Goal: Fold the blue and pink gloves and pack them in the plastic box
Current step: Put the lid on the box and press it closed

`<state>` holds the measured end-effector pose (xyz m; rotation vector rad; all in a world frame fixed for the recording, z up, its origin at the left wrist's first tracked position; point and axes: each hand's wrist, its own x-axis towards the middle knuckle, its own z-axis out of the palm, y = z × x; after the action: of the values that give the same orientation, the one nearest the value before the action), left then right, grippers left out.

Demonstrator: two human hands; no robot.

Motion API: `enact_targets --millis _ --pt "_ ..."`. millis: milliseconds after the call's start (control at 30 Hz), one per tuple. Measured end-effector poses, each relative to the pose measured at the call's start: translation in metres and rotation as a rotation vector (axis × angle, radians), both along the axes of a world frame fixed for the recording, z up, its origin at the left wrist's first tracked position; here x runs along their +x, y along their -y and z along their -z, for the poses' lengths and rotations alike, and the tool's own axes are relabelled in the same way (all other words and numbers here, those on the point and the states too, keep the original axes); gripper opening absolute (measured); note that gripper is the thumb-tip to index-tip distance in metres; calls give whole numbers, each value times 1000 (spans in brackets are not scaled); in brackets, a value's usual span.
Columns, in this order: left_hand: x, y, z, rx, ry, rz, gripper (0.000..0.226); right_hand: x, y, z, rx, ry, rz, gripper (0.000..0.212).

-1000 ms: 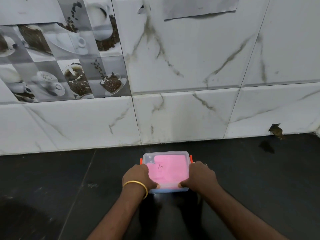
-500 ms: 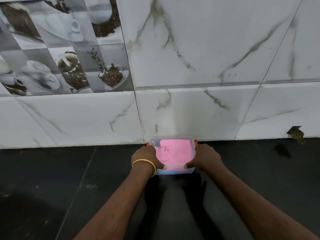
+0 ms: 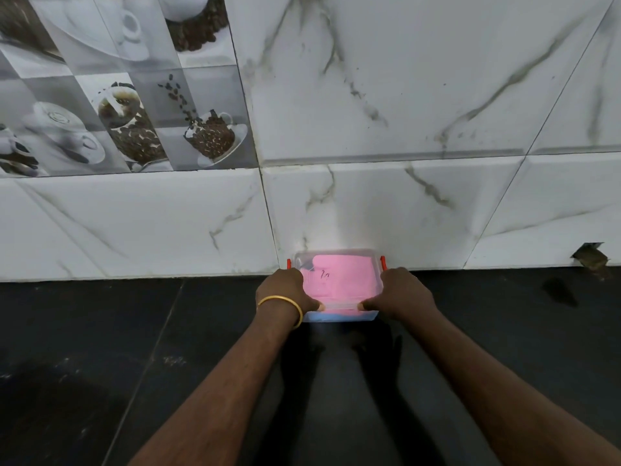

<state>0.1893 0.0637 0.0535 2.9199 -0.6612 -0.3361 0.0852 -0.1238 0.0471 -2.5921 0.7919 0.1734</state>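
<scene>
The clear plastic box with its lid on and orange side clips stands on the dark counter, its far side against the wall. Folded pink glove shows through the lid, and a strip of blue glove shows through the near wall below it. My left hand grips the box's left side, thumb on the lid's near edge. My right hand grips the right side the same way.
White marble wall tiles rise right behind the box, with coffee-print tiles at upper left. A small hole breaks the wall base at far right. Dark counter spreads on all sides.
Both hands have slid the box away from me across the counter until it reached the wall. The grip on its sides is unchanged.
</scene>
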Motion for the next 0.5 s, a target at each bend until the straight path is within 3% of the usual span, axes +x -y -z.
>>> enact_targets --millis 67,133,200,233,300,367,433,500 --pt "-4 -3 5 -27 22 -2 64 -3 1 9 22 17 -12 85" --pt "-12 -10 19 -71 68 -9 93 -10 -2 22 -8 81 -15 122" --pt "-22 -19 37 -231 80 -48 125 -19 -9 35 9 217 1 142" --pt "-26 -24 47 -384 37 -86 130 -22 -12 42 73 277 19 145" --pt "-32 -30 63 -727 -147 -202 125 -25 -18 54 285 385 72 142" --pt "-32 -33 77 -1009 -316 -258 99 -26 -21 61 455 517 123 130" --pt "-31 -33 85 -1178 -391 -235 64 -26 -21 64 523 608 144 118" --pt "-28 -31 90 -1256 -390 -235 55 -25 -23 67 577 641 143 114"
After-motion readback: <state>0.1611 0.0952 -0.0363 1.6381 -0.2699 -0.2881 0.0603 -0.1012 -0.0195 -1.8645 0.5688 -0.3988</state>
